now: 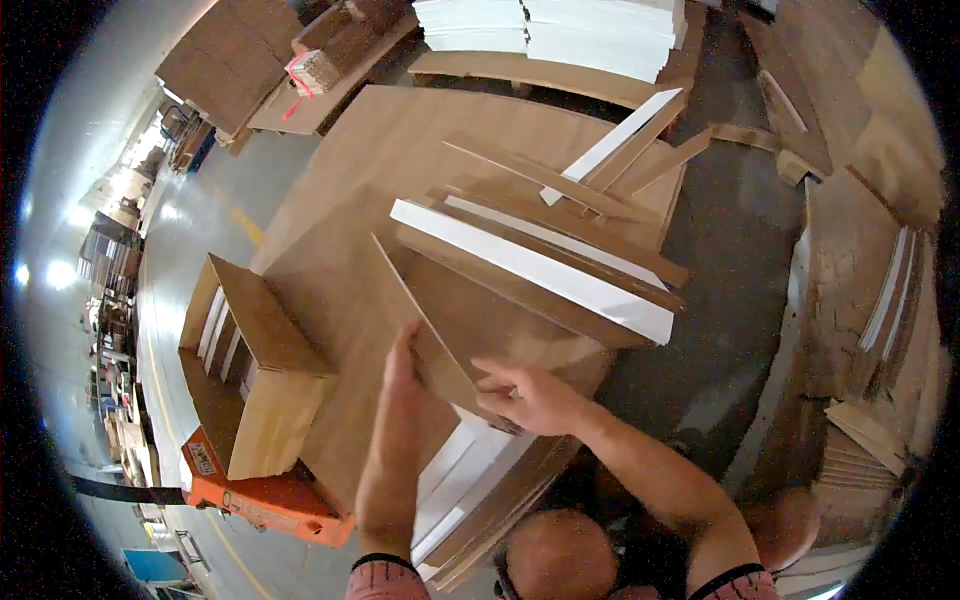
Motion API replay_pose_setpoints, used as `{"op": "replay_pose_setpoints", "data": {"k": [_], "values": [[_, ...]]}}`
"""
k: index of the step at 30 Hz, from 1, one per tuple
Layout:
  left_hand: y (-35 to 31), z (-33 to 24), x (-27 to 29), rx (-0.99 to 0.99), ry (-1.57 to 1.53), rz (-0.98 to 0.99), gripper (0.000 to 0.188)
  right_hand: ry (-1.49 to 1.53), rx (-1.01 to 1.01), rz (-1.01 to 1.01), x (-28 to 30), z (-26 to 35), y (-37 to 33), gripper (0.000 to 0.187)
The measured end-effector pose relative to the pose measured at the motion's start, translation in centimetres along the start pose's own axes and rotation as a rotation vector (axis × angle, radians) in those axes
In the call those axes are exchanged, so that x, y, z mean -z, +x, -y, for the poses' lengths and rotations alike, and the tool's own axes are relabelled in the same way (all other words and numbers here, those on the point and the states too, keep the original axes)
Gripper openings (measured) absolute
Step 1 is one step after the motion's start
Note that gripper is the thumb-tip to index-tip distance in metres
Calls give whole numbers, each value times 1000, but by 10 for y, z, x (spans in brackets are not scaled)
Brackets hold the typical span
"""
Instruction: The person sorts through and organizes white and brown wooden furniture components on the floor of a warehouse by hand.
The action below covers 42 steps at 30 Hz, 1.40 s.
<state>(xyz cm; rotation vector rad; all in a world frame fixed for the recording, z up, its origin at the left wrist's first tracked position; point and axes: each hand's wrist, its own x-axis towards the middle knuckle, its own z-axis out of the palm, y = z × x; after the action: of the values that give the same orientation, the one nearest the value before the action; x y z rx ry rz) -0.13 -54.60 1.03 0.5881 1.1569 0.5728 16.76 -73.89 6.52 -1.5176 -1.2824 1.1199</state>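
Note:
Both of my hands are on a brown cardboard panel [436, 318], which stands on its edge and slants away from me to the left. My left hand [402, 362] presses against its left face, with the fingertips at the upper edge. Around the panel's near end the fingers of my right hand [522, 393] are bent and closed. Just below my hands lies a pile of white and brown cardboard strips [470, 475], partly hidden by my left forearm. Beyond the panel, a long white-edged cardboard strip [530, 268] rests on a stack of similar pieces.
A large cardboard-covered surface [340, 190] spreads beneath the work. On the left, an open carton [270, 330] holding pale pieces stands beside an orange machine part [265, 505]. White sheets [590, 35] are stacked at the back. Cardboard scraps [890, 300] line the right side.

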Motion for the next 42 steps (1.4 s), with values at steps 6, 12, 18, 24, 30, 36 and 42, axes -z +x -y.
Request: {"op": "replay_pose_setpoints", "data": {"k": [6,12,18,24,30,36,42], "values": [[2,-91,51,-118,497,-156,44,137,-55,-147,76,1,-29,47],[75,-35,198,-366,1179,-535,75,259,23,-417,96,-10,-32,33],[41,3,118,-217,1493,-784,84,194,-27,-369,88,-6,-37,33],[59,10,148,-454,1520,-836,80,198,-29,-389,76,-30,-40,32],[61,1,165,-478,1120,-516,80,118,37,-437,89,-22,-52,29],[-15,-18,181,-551,1330,-375,80,87,8,-477,123,6,-53,33],[-86,1,238,-433,1487,-381,80,157,50,-412,101,9,-37,32]]}}
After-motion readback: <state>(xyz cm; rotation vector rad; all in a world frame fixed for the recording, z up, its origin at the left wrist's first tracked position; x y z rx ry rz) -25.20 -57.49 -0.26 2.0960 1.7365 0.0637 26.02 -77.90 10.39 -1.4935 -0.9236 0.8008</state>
